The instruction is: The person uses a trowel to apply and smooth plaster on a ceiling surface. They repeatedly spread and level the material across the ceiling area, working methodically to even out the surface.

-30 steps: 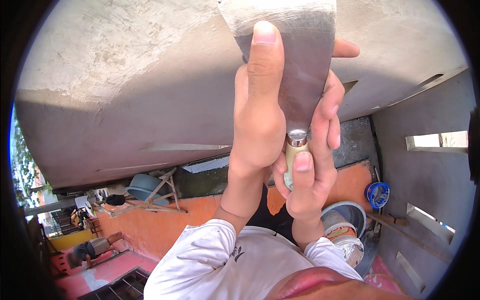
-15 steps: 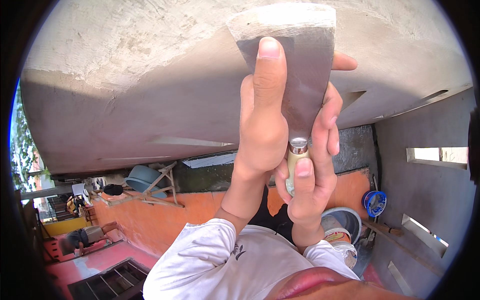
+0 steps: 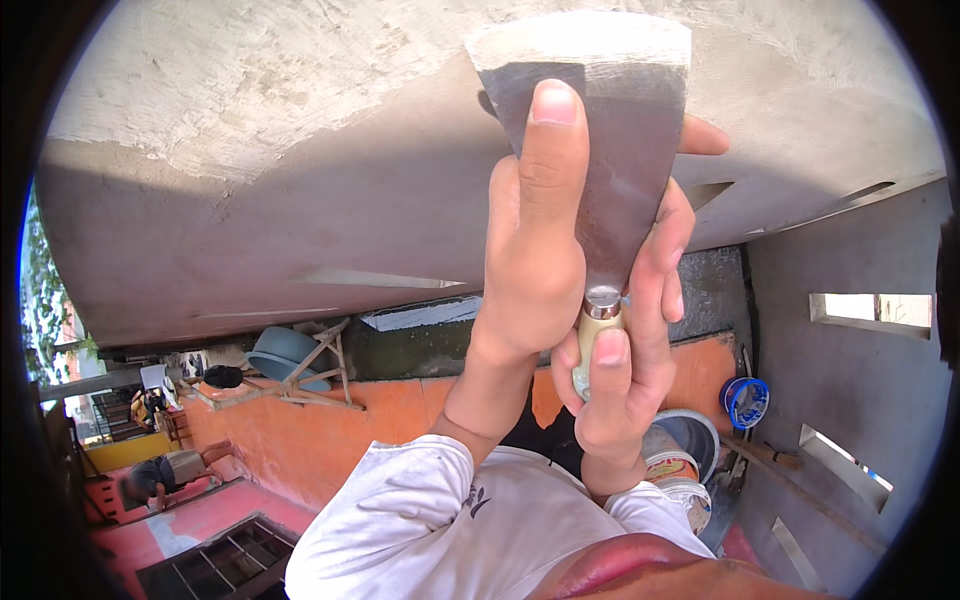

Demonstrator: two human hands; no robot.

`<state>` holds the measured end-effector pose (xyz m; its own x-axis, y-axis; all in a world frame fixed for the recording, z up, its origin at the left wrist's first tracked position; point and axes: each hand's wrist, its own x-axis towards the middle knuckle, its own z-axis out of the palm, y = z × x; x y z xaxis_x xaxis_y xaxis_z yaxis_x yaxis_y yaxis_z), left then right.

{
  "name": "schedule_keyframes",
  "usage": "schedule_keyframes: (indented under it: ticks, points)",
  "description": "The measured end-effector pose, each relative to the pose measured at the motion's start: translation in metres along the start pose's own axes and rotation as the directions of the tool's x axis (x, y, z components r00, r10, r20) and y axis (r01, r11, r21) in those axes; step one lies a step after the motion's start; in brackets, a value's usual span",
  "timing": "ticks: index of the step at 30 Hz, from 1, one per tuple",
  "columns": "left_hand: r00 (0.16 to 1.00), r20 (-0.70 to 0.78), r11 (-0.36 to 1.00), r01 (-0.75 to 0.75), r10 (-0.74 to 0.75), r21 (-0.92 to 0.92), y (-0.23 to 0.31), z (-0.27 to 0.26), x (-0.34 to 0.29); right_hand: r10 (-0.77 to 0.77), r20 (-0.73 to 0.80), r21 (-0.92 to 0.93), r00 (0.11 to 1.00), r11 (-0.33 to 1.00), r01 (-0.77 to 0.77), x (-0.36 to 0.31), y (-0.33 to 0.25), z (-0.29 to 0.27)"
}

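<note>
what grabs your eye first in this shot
A wide putty knife fills the top centre, its blade edge against the grey plaster ceiling. The left hand presses the blade while the right hand grips the handle below. At lower right, a blue bucket stands by the wall.

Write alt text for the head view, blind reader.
Both hands hold a wide putty knife up against a grey plastered ceiling: the left hand presses its fingers flat on the blade, the right hand grips the pale handle. Beyond are an orange wall, buckets and a crouching person.
</note>
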<state>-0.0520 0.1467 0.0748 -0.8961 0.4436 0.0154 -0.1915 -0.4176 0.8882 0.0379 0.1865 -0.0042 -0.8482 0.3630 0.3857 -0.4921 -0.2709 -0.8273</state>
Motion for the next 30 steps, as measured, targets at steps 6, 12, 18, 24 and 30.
schedule_keyframes:
  ticks: [6,12,18,24,30]
  points:
    - [0.999,0.025,1.0,-0.02,0.02,0.003,-0.001,0.0,0.001,0.095,-0.024,0.086,0.995,0.992,-0.092,-0.004,-0.004,0.002]
    - [0.998,0.062,0.999,-0.015,0.013,0.03,0.003,-0.005,0.002,0.039,-0.039,0.1,0.998,0.994,-0.035,-0.005,0.002,0.004]
    - [0.997,0.076,1.0,0.013,-0.014,0.02,0.003,-0.008,0.002,-0.025,-0.002,0.054,1.0,0.998,0.026,-0.001,-0.001,0.003]
    - [0.999,0.03,0.999,-0.033,0.032,0.007,0.017,-0.002,0.0,-0.097,0.126,-0.038,0.987,0.994,0.102,-0.008,0.023,-0.012]
    - [0.994,0.106,1.0,-0.006,0.006,0.001,0.007,-0.007,0.003,-0.023,-0.013,0.095,1.0,0.995,0.024,-0.009,0.014,0.004]
